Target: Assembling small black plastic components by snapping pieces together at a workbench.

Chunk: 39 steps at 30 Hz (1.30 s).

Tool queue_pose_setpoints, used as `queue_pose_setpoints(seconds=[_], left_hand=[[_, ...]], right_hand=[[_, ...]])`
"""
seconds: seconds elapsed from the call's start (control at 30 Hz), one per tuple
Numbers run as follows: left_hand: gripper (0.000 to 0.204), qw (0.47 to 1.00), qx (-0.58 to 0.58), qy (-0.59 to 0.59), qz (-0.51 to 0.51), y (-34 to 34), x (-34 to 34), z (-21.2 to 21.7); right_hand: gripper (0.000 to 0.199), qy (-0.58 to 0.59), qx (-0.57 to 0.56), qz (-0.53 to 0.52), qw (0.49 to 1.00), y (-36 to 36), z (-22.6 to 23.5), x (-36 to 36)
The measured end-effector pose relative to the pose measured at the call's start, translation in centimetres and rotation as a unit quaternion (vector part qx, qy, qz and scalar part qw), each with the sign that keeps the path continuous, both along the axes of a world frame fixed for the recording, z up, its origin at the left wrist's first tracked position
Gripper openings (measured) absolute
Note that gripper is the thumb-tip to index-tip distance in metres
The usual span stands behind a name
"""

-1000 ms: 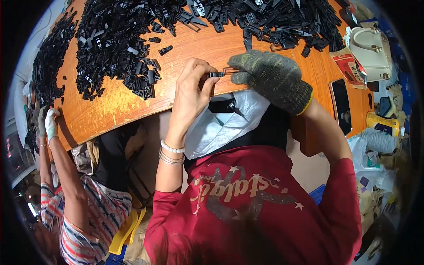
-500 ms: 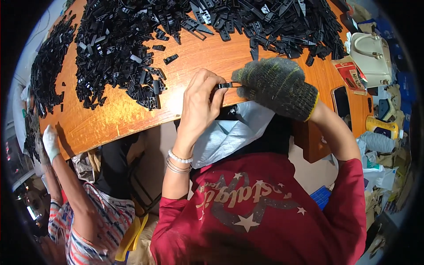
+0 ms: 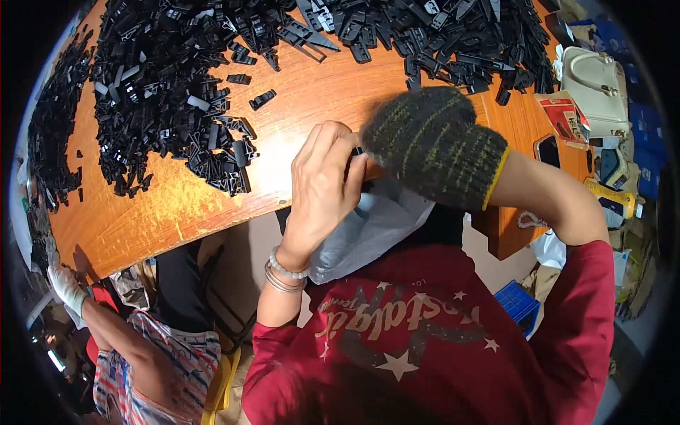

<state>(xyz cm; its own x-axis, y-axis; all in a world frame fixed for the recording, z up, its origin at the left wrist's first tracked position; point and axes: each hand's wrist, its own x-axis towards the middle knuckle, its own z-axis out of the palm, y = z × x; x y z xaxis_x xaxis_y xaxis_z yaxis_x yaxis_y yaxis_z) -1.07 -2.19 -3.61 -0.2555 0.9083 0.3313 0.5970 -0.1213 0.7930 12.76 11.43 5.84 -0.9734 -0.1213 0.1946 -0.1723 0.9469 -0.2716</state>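
Observation:
My left hand (image 3: 322,184), bare, with a beaded bracelet and bangles at the wrist, is closed at the table's front edge. Its thumb and fingers pinch a small black plastic part (image 3: 358,151), mostly covered by the fingers. Right against it is my right hand (image 3: 432,145) in a dark grey knitted glove with a yellow cuff. The gloved fingers are curled and slightly blurred; whatever they grip is hidden. Below both hands, a pale plastic bag (image 3: 375,230) lies over my lap.
Large heaps of black plastic parts (image 3: 163,92) cover the wooden table (image 3: 170,212), with several loose pieces nearby. At right are a phone (image 3: 547,151), a red packet (image 3: 563,117) and a white handbag (image 3: 596,88). A co-worker's gloved hand (image 3: 67,287) is at the left edge.
My gloved right hand has moved left and closer over the black part, and its elbow has swung outward. My left hand has barely shifted. The co-worker's gloved hand has moved down and left.

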Motion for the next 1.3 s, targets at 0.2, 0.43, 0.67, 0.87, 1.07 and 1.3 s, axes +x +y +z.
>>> queue_pose_setpoints(seconds=[0.2, 0.43, 0.67, 0.87, 1.07, 1.3], left_hand=[[0.016, 1.0, 0.01, 0.014, -0.009, 0.4, 0.2, 0.4], [0.013, 1.0, 0.017, -0.005, 0.02, 0.4, 0.6, -0.4], [0.013, 0.998, 0.004, -0.036, 0.05, -1.3, 1.4, 0.3], [0.025, 0.8, -0.044, -0.59, -0.101, -2.8, 1.8, 0.3], [0.024, 0.801, -0.149, -0.577, -0.054, -2.2, 3.4, 1.6], [0.028, 0.932, -0.269, -0.238, 0.042, -1.0, 3.8, 2.7]], right_hand=[[0.015, 0.055, -0.041, -0.038, 0.997, -0.3, -2.3, 0.5], [0.022, 0.046, 0.013, -0.048, 0.998, -0.7, -4.1, 0.9], [0.034, 0.179, -0.042, -0.212, 0.96, -3.4, -7.8, 5.1], [0.037, -0.036, -0.581, -0.305, 0.754, -4.7, -6.3, 7.1], [0.035, 0.046, -0.496, -0.246, 0.832, -4.7, -8.2, 7.7], [0.036, -0.059, -0.515, -0.237, 0.822, -4.1, -6.7, 8.6]])
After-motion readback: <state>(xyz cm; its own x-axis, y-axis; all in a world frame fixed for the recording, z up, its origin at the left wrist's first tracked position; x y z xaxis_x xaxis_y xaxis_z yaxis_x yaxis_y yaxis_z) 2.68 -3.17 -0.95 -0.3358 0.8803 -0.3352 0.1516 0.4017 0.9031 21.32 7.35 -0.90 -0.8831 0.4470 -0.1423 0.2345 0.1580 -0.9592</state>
